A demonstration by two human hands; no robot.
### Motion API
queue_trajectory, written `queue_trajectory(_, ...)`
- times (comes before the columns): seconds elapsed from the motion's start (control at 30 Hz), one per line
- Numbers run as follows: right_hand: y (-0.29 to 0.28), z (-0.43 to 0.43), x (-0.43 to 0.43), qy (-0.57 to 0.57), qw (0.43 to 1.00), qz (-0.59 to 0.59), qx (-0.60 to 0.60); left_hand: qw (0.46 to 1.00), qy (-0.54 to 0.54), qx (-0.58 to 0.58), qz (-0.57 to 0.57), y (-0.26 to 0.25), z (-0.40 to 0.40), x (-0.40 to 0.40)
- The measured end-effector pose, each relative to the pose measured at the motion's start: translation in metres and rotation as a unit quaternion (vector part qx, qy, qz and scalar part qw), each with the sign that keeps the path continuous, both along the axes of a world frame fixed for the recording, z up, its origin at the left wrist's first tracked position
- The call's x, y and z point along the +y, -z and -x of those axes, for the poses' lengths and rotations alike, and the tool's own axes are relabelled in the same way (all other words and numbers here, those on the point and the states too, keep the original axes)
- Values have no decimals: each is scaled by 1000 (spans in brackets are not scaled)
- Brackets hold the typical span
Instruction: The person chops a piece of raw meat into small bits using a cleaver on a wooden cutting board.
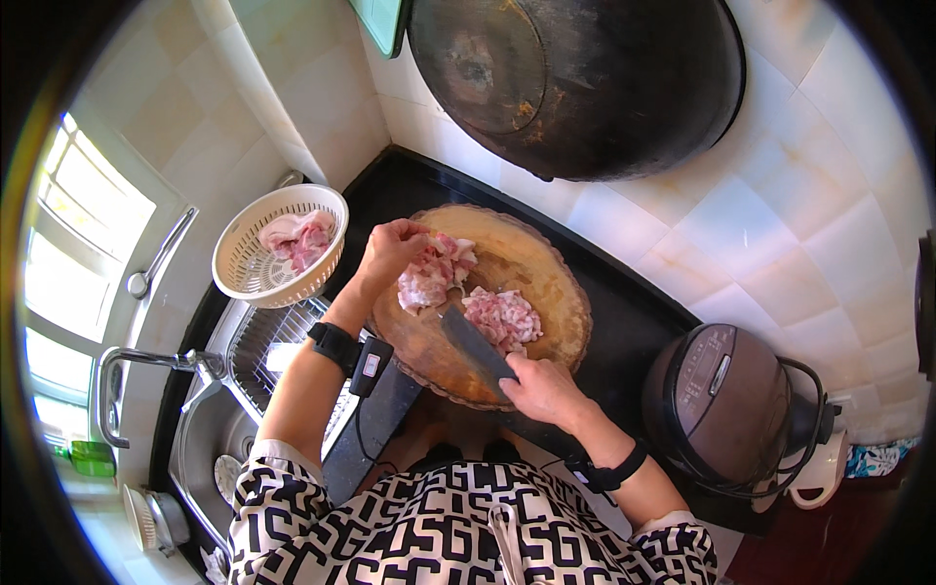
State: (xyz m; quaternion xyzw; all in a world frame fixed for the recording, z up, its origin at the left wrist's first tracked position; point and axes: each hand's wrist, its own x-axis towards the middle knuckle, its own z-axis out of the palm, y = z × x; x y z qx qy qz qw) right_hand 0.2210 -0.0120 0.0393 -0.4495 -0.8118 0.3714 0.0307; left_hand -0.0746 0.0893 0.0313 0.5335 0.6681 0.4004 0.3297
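A round wooden chopping block (541, 256) lies on the dark counter before me, bearing two heaps of raw meat. My right hand (545, 387) grips the handle of a kitchen knife (472, 344), whose blade slants up and left between the heaps. Beside the blade, on its right, is a pile of chopped meat (504, 318). The other heap of pinkish meat (435, 274) sits on the block's left half. My left hand (395, 248) has its bent fingers at the upper left edge of that heap; whether they pinch a piece is hidden.
A white plastic colander (322, 281) holding larger meat pieces (300, 238) stands at the left. Below it are a wire rack (256, 351) and a sink with a faucet (146, 356). A rice cooker (716, 402) stands at the right. A large dark wok (585, 88) is against the tiled wall.
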Motion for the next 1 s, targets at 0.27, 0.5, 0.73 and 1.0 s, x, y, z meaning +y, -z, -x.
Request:
queue_trajectory(0.27,6,20,2,-35,998,-21,-43,972,9,-229,-50,-59,15,-30)
queue_trajectory(0.5,6,5,21,23,987,-136,-76,956,45,-273,-95,-87,10,-57)
queue_trajectory(0.73,7,1,24,48,984,-147,-94,974,-47,-150,-161,-71,-39,-113)
queue_trajectory(1.0,8,1,25,57,987,-125,-87,989,148,10,9,37,-93,-187)
